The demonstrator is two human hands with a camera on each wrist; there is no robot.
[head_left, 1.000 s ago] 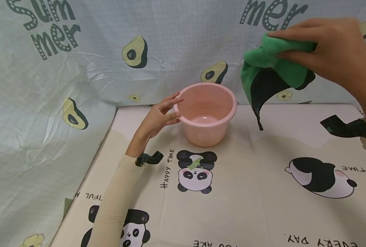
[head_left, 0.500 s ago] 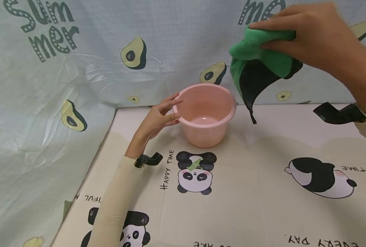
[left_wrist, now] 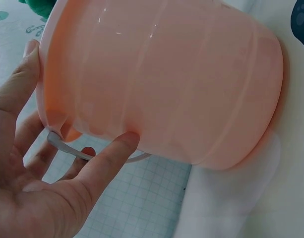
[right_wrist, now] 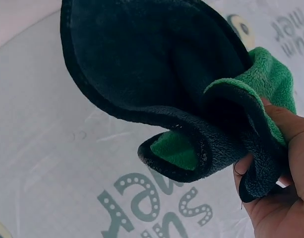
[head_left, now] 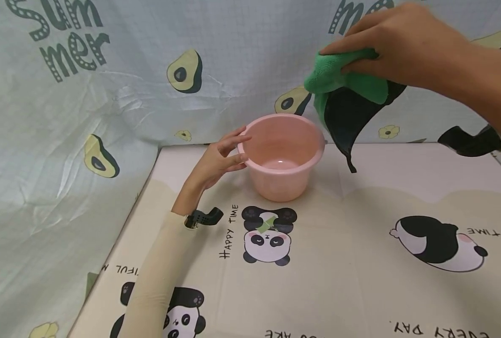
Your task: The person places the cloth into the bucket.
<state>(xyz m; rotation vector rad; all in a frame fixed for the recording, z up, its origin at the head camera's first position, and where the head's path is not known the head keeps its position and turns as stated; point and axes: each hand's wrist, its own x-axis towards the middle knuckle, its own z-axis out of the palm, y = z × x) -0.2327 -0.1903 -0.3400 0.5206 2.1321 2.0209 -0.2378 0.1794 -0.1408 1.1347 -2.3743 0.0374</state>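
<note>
A pink plastic bucket (head_left: 281, 180) stands upright on the table, its inside visible from above. My left hand (head_left: 216, 162) holds its left rim. In the left wrist view one finger reaches to the rim and the thumb presses the outer wall of the bucket (left_wrist: 181, 74); a thin grey handle (left_wrist: 67, 148) hangs between the fingers. My right hand (head_left: 406, 47) pinches a bunched towel (head_left: 356, 110), green on one side and black on the other. The towel hangs above and right of the bucket, apart from it. The right wrist view shows the towel (right_wrist: 142, 59) drooping in folds from the fingers.
The table (head_left: 318, 281) has a cream cover printed with pandas and lettering. A pale sheet with avocado prints (head_left: 225, 37) rises behind the bucket and along the left side. A black wrist strap (head_left: 472, 141) sits on the right forearm.
My right hand has carried the towel left toward the bucket, rising at first and then dipping slightly. The left hand and the bucket have stayed in place.
</note>
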